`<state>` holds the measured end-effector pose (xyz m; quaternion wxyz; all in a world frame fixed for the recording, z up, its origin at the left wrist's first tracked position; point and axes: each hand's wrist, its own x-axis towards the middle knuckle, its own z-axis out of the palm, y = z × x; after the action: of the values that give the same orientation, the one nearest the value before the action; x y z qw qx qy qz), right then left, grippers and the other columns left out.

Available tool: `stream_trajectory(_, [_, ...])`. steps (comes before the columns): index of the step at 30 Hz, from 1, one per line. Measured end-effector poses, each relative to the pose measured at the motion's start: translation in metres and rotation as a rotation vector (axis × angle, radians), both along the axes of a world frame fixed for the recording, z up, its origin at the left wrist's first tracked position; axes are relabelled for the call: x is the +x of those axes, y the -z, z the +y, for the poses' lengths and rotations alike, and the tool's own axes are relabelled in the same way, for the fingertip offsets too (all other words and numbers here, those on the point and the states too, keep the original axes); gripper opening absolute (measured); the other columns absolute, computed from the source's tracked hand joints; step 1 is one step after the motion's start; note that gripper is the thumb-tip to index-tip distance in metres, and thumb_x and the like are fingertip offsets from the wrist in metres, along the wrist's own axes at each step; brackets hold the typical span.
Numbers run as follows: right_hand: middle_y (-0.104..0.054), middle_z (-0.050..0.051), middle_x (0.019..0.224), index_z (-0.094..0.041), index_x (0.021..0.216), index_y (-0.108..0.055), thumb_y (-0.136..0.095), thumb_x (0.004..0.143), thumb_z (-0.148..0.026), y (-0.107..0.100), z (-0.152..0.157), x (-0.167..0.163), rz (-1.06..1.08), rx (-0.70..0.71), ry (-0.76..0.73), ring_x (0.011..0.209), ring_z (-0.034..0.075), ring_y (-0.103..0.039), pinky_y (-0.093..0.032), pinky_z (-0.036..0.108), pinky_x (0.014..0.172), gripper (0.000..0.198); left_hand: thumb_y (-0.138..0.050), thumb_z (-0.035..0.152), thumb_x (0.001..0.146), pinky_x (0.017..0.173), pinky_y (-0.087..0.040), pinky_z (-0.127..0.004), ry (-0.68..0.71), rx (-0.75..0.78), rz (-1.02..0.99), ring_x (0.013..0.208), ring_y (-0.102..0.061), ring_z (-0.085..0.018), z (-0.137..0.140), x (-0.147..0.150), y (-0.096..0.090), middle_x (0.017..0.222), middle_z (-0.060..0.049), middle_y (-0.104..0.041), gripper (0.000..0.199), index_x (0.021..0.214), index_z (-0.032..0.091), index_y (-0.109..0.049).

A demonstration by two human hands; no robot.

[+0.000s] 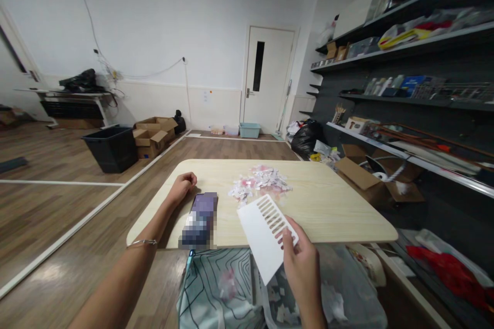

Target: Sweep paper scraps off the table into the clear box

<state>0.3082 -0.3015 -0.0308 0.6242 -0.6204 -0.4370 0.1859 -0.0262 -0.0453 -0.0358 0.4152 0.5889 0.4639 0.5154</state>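
My right hand (303,259) grips a thin white slotted board (260,239) by its right edge, thumb on top. A row of cut-out slots runs along one side of the board. It is tilted over the front edge of the table. Just beyond it lies a loose heap of small white and pink paper scraps (266,181). My left hand (184,185) rests on the left side of the table with its fingers curled in, and nothing shows in them. Beside that forearm lies a phone (203,216), its screen partly pixelated.
The pale wooden table (328,200) has rounded corners. Below its front edge stand a clear plastic bin (358,298) with paper scraps inside and a patterned fabric (216,288). A black bin (111,149) and cardboard boxes (154,136) are at the left, loaded shelves (417,97) at the right.
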Motion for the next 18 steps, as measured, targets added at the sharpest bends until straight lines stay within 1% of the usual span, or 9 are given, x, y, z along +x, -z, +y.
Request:
stream_trajectory(3, [-0.084, 0.020, 0.097, -0.004, 0.127, -0.081, -0.067, 0.095, -0.060, -0.007, -0.007, 0.005, 0.012, -0.013, -0.023, 0.076, 0.026, -0.079, -0.065, 0.030, 0.067, 0.066, -0.050, 0.025, 0.039, 0.051, -0.023, -0.025, 0.000, -0.002, 0.001, 0.050, -0.038, -0.013, -0.001, 0.001, -0.001, 0.051, 0.001, -0.049, 0.018, 0.056, 0.021, -0.054])
stream_trajectory(5, [-0.084, 0.019, 0.096, -0.004, 0.126, -0.081, -0.067, 0.096, -0.061, -0.011, -0.011, 0.009, 0.014, 0.006, -0.002, 0.077, 0.026, -0.079, -0.065, 0.030, 0.068, 0.066, -0.050, 0.025, 0.039, 0.051, -0.023, -0.025, 0.003, -0.004, -0.001, 0.051, -0.038, -0.013, -0.002, 0.001, -0.001, 0.051, 0.001, -0.048, 0.019, 0.057, 0.021, -0.055])
stream_trajectory(8, [-0.082, 0.017, 0.088, -0.005, 0.125, -0.081, -0.065, 0.096, -0.064, -0.013, -0.013, 0.011, 0.012, 0.045, 0.041, 0.073, 0.025, -0.077, -0.063, 0.030, 0.065, 0.068, -0.051, 0.024, 0.039, 0.051, -0.023, -0.025, 0.011, -0.001, -0.012, 0.051, -0.038, -0.013, -0.004, 0.003, -0.002, 0.050, 0.001, -0.048, 0.018, 0.056, 0.021, -0.055])
stream_trajectory(13, [-0.079, 0.015, 0.081, -0.005, 0.120, -0.082, -0.064, 0.095, -0.065, -0.014, -0.013, 0.008, -0.022, 0.011, -0.004, 0.069, 0.025, -0.074, -0.061, 0.032, 0.064, 0.068, -0.050, 0.025, 0.038, 0.050, -0.022, -0.025, 0.013, 0.009, -0.009, 0.048, -0.037, -0.013, -0.006, 0.004, -0.006, 0.047, 0.001, -0.048, 0.017, 0.054, 0.021, -0.055])
stream_trajectory(18, [-0.081, 0.013, 0.087, -0.008, 0.122, -0.081, -0.065, 0.098, -0.065, -0.015, -0.017, 0.002, 0.032, 0.049, 0.030, 0.072, 0.023, -0.074, -0.059, 0.028, 0.064, 0.064, -0.049, 0.025, 0.038, 0.051, -0.025, -0.025, 0.015, 0.019, 0.012, 0.050, -0.040, -0.014, -0.004, 0.003, -0.006, 0.049, 0.000, -0.050, 0.017, 0.054, 0.021, -0.055])
